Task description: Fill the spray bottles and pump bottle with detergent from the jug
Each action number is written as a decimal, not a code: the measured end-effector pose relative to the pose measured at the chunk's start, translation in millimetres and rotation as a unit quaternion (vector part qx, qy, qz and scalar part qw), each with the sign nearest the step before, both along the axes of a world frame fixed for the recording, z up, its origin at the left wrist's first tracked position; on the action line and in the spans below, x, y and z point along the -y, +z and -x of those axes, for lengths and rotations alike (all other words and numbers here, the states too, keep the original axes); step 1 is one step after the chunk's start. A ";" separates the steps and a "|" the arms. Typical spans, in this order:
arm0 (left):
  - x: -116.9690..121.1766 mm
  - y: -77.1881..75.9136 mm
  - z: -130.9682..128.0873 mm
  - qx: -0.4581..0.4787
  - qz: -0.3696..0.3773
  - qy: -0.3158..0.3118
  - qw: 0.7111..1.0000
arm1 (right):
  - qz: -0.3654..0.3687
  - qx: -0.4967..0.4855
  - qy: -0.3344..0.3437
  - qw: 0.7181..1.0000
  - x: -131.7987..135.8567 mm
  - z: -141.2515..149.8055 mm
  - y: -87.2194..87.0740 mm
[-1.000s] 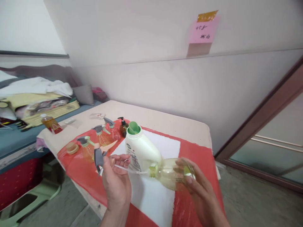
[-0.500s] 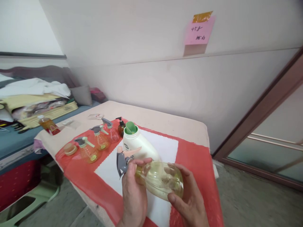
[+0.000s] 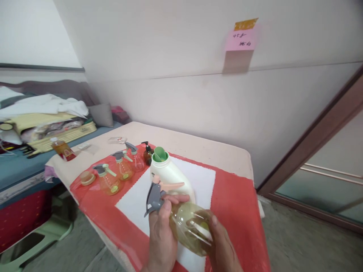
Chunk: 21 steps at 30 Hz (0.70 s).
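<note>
A pink note (image 3: pixel 241 40) is taped to the wall (image 3: pixel 159 56) at one o'clock. A framed glass panel (image 3: pixel 326 181) stands at three, a green stool (image 3: pixel 58 231) at eight, a grey cushion (image 3: pixel 101 115) at nine.

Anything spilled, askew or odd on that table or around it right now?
No spill or damage shows. The jug looks odd: its mouth is uncapped, the green insert exposed. The pink note seems to lift off the wall, with a shadow beneath. The held bottle looks intact.
</note>
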<state>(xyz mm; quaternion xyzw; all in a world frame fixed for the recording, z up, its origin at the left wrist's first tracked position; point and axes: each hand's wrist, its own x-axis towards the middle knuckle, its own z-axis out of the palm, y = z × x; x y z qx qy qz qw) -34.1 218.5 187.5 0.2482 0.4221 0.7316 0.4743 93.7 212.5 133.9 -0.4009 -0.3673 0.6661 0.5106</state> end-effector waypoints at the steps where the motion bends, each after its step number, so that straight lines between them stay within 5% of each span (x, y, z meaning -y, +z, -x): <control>1: 0.6 0.2 -0.2 -0.006 0.000 0.011 1.000 | 0.022 -0.004 0.013 1.000 -0.1 -0.5 0.0; 4: -1.2 4.3 2.4 0.027 0.017 0.039 0.999 | 0.036 -0.010 0.051 0.998 1.2 1.6 9.5; 9: -5.4 12.6 11.8 0.087 0.038 0.051 0.994 | -0.039 -0.020 0.081 0.996 4.1 9.5 22.9; 14: 0.9 13.3 13.1 0.031 -0.001 -0.008 0.999 | 0.082 -0.069 0.179 0.978 1.0 11.6 10.6; 17: 0.3 13.5 16.3 0.009 0.004 0.023 1.000 | 0.099 -0.054 0.147 0.983 -1.4 9.7 4.9; 21: -4.3 14.4 22.9 0.006 0.025 0.072 0.997 | -0.001 -0.011 0.095 0.995 0.9 7.8 5.3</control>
